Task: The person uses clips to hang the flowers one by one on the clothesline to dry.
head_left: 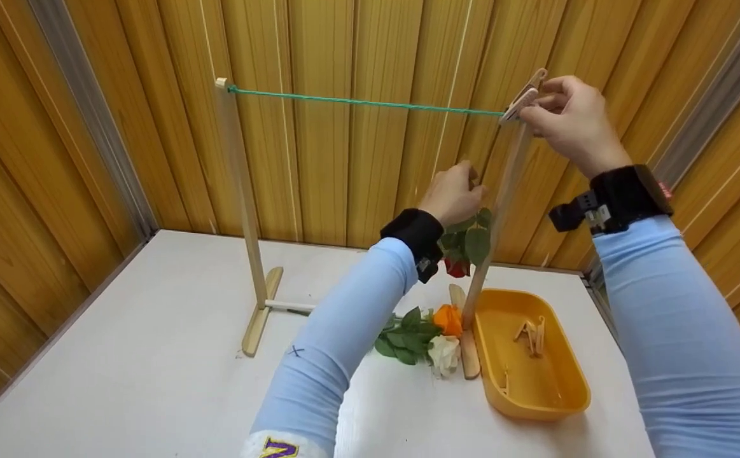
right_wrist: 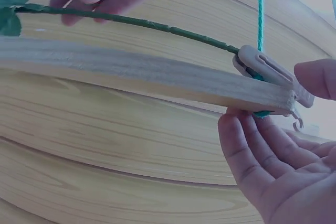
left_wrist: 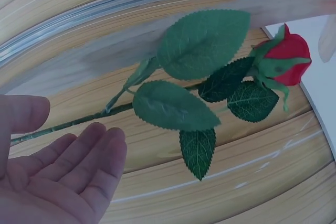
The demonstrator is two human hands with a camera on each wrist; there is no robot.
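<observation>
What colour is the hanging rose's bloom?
The bloom is red, clearest in the left wrist view.

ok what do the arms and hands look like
Both sleeves are light blue; the left bears a dark x mark and a purple letter edged in yellow on white. Each wrist has a black strap and small dark device, the right also a red tag. The left hand and right hand are bare.

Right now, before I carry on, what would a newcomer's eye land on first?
The red rose hanging head down beside the right post, its stem running up to a clothespin on the green string. Next, the yellow tub with more clothespins, to the right of that post's foot, and the orange rose and white rose lying on the table to its left.
</observation>
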